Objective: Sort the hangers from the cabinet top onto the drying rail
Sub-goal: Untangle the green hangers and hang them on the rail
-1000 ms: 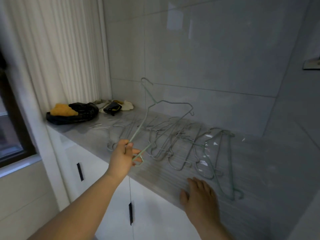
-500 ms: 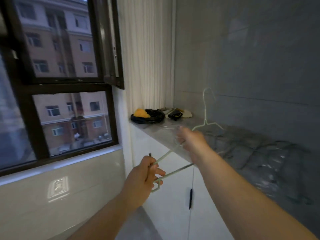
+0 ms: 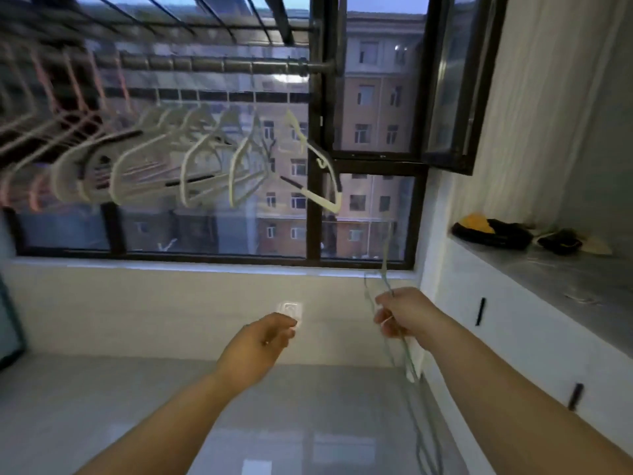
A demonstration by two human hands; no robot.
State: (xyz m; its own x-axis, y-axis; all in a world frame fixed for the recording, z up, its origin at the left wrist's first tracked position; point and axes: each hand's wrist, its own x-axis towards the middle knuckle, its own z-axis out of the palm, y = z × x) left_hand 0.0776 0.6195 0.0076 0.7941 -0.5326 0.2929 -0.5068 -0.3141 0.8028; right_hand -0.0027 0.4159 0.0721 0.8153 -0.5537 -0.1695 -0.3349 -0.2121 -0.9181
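A person stands before the window with a thin green wire hanger (image 3: 408, 356) in the right hand (image 3: 400, 313), low at centre right of the frame and well below the drying rail (image 3: 212, 65) that crosses the upper left. The likely trouble lies overhead: a crowd of pale hangers (image 3: 212, 159) already fills the rail. The nearest of them hangs tilted beside the dark window post (image 3: 315, 200), so a rising hook could snag it or knock it loose. The wire is slight and blurred here, and a hold this far down its frame may let it twist or swing wide of the bar. The right hand's fingers are closed around the wire, the hook pointing up past the sill and the rest trailing down toward the floor. The left hand (image 3: 260, 341) floats at lower centre with palm turned inward and fingers loosely curled, holding nothing. Both forearms reach forward from the bottom edge. The cabinet top (image 3: 561, 279) runs along the right side.
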